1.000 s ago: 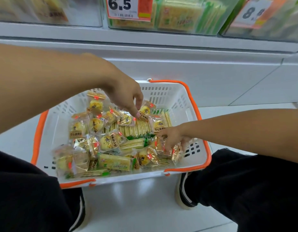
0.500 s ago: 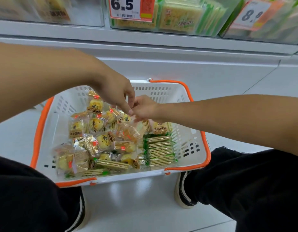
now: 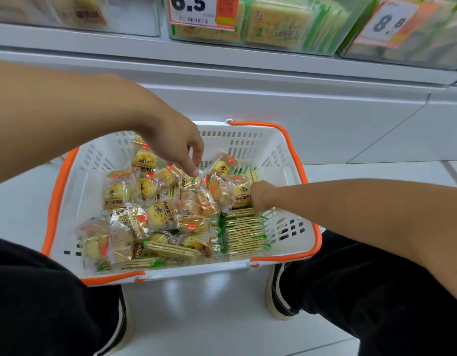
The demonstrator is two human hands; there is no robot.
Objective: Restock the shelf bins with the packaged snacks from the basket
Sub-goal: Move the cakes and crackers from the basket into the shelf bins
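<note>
A white basket (image 3: pixel 278 150) with orange handles stands on the floor between my feet. Several clear packets of yellow egg-yolk pastries (image 3: pixel 160 214) fill its left and middle. A stack of green-edged cracker packs (image 3: pixel 245 235) lies on edge at the right. My left hand (image 3: pixel 178 150) hangs over the far middle with its fingers pointing down, and one fingertip touches a pastry packet (image 3: pixel 190 181). At the far end of the cracker stack, my right hand (image 3: pixel 260 195) curls its fingers down among the packs, so its fingertips are hidden.
Clear shelf bins run along the top: one with a 6.5 price tag (image 3: pixel 201 10) holds green cracker packs (image 3: pixel 276 21), and another at the right carries an 8.8 tag (image 3: pixel 389 23). A white shelf base (image 3: pixel 273 98) rises behind the basket. My knees flank the basket.
My right hand left the middle, where it met my left hand, and dropped right onto the cracker stack. Pastry packets have been shifted from the right side to the middle. My left hand stayed put.
</note>
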